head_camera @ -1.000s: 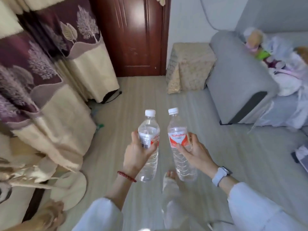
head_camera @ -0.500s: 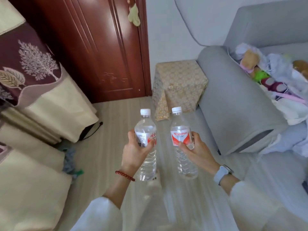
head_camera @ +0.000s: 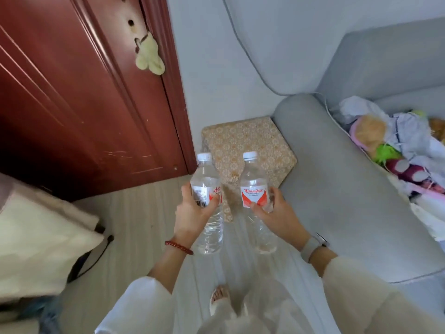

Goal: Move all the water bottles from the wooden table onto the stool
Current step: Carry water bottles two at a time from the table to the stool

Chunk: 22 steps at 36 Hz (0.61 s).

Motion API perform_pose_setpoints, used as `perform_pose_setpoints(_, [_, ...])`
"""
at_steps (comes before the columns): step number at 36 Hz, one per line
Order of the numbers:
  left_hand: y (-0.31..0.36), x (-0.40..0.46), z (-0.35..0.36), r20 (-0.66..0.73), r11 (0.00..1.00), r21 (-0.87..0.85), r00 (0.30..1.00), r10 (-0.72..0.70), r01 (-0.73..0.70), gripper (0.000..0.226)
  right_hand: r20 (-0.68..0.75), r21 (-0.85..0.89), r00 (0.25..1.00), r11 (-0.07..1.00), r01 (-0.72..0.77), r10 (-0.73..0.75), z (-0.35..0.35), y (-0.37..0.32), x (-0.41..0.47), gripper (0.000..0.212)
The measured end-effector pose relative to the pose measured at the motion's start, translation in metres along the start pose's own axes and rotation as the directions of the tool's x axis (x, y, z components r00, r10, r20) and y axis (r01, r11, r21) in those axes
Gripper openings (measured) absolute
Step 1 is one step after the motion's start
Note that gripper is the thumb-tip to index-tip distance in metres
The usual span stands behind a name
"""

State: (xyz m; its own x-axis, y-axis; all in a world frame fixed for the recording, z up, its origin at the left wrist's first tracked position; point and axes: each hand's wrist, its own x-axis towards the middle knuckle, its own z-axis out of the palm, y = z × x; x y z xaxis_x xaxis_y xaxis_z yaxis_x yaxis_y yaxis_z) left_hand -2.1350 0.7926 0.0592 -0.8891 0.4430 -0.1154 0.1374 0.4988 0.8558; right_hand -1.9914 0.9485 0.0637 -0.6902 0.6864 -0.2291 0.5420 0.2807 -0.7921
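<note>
1. One view only, from a wide-angle camera worn on the person's head.
2. It looks forward and steeply down, past both forearms to the floor (head_camera: 134, 227) and one foot (head_camera: 218, 297).
3. The hands are close; the door (head_camera: 72, 104) and sofa (head_camera: 337, 189) bend at the edges.

We see 2 clear bottles (head_camera: 209, 208) w/ white caps, red-white labels; stool (head_camera: 250, 143) in gold floral cloth; grey sofa (head_camera: 337, 189); dark red door (head_camera: 72, 104); red bead bracelet (head_camera: 178, 247)
</note>
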Motion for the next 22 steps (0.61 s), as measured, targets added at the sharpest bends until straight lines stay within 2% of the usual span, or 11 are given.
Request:
perform_pose_setpoints(6, [0.013,0.118,0.044,0.072,0.997,-0.072,0.997,-0.03,0.036,0.064,0.021,0.047,0.998,0.997,-0.058,0.057,-0.009,0.001,0.121,0.055])
perform_pose_setpoints(14, [0.018,0.272,0.119,0.108,0.971,-0.193,0.986,-0.123,0.143,0.074,0.14,0.096,0.986,0.99,-0.104,0.09,-0.013,0.016,0.305,0.068])
perform_pose_setpoints(18, [0.007,0.338,0.15,0.099,0.967,-0.181,0.981,-0.164,0.18,0.076,0.203,0.062,0.978,0.996,-0.061,0.047,-0.007,0.028,0.392,0.067])
perform_pose_setpoints(22, [-0.01,0.398,0.174,0.103,0.977,-0.126,0.982,-0.158,0.171,0.07,0.184,0.042,0.982,0.998,-0.047,0.038,0.009,0.039,0.462,0.063])
